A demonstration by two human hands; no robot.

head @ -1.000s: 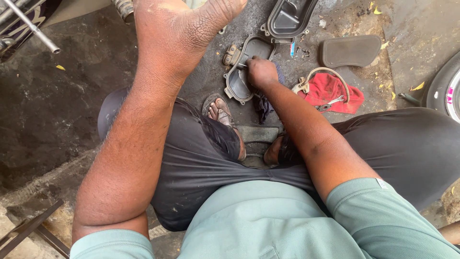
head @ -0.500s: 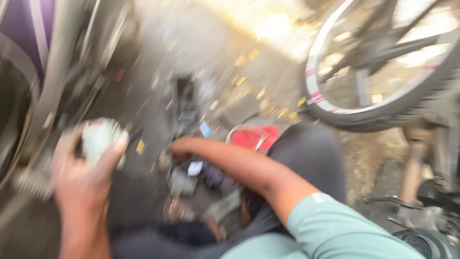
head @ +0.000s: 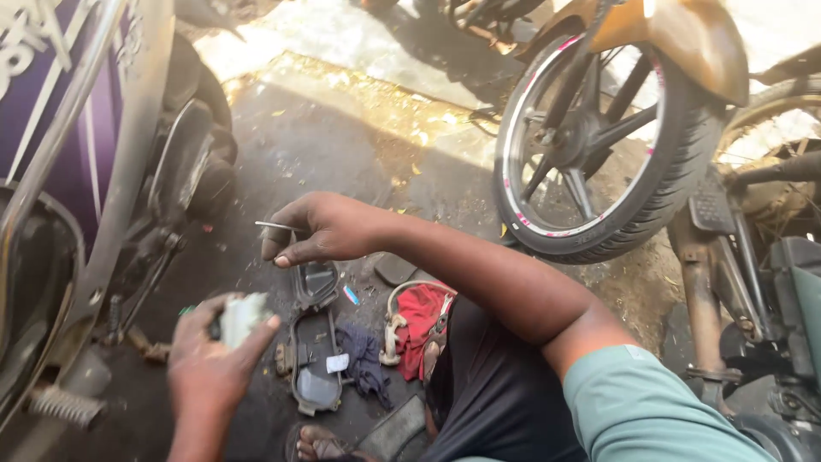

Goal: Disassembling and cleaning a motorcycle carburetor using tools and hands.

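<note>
A pale part (head: 241, 318) is gripped by the left hand (head: 209, 368); a thin metal rod (head: 275, 226) is pinched by the right hand (head: 321, 229) above a dark cover (head: 315, 376) on the ground.

A thin rod of bright, smooth metal (head: 275, 226) is pinched in the right hand (head: 321, 229), and a pale, dull lump, seemingly crumpled cloth or paper (head: 242, 318), is gripped in the left hand (head: 209, 364). The floor (head: 342, 145) is seen as rough, matt concrete, darkened by oily stains and scattered with dry leaf bits. Dark plastic housings (head: 315, 342) with a grimy, half-glossy finish are laid on it, beside a red cloth (head: 423, 321) and a crumpled dark rag (head: 366, 358), both soft and matt. The tyre (head: 684, 162) is shown as matt ribbed rubber, the mudguard (head: 684, 43) as dusty painted plastic, and the spring (head: 64, 404) as dull, dirty metal.
</note>
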